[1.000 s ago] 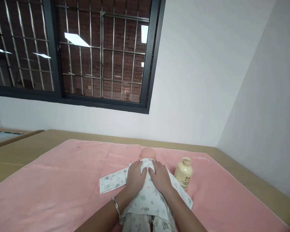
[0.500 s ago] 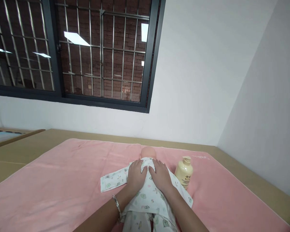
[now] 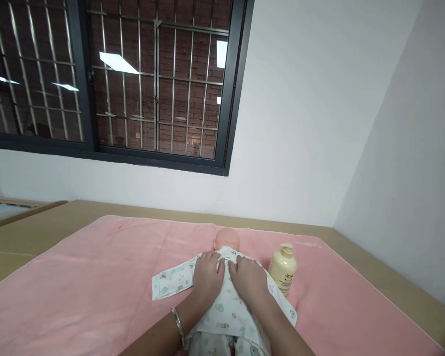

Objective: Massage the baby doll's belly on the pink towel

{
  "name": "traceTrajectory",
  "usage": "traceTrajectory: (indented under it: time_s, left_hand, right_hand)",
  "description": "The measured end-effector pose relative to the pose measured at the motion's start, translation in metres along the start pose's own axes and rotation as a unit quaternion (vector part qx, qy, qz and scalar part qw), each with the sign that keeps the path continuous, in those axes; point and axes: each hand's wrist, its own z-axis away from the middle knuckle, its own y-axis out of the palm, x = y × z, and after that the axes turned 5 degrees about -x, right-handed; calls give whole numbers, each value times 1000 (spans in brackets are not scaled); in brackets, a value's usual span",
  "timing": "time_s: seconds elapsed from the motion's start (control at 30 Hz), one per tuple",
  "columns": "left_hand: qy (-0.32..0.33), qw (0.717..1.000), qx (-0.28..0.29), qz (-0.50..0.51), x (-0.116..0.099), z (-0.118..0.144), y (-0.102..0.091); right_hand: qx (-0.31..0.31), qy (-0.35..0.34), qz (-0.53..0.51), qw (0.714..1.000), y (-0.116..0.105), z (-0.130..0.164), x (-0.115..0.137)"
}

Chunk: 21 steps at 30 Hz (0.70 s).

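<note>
Printed cotton romper [image 3: 222, 309] on doll lies under both hands — fingers [image 3: 211, 259] flat, holding nothing.

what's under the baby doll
A pink blanket lies under the baby doll, spread over a tan surface. The left hand and right hand and the printed garment cover the doll's body.

Both palms lay flat on the doll [image 3: 225, 241]: left hand [image 3: 207, 277] and right hand [image 3: 249, 280] pressed side by side on its printed baby suit [image 3: 226, 309]. A cream bottle [image 3: 283, 268] stood just beside, on the pink blanket [image 3: 96, 277].
</note>
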Motion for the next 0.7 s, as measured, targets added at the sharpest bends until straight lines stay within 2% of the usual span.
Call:
traceTrajectory:
  time_s: [0.2, 0.3, 0.47, 0.7]
  left_hand:
    - [14, 1000, 6, 8, -2, -4, 0]
    - [14, 1000, -3, 18, -1, -2, 0]
    - [7, 999, -32, 9, 0, 1, 1]
    - [16, 999, -5, 30, -1, -2, -1]
  right_hand:
    - [-4, -49, -52, 997, 16, -14, -20]
    - [-5, -69, -45, 997, 13, -9, -14]
    - [-5, -27, -5, 1000, 4, -1, -3]
    - [7, -72, -98, 993, 15, -15, -23]
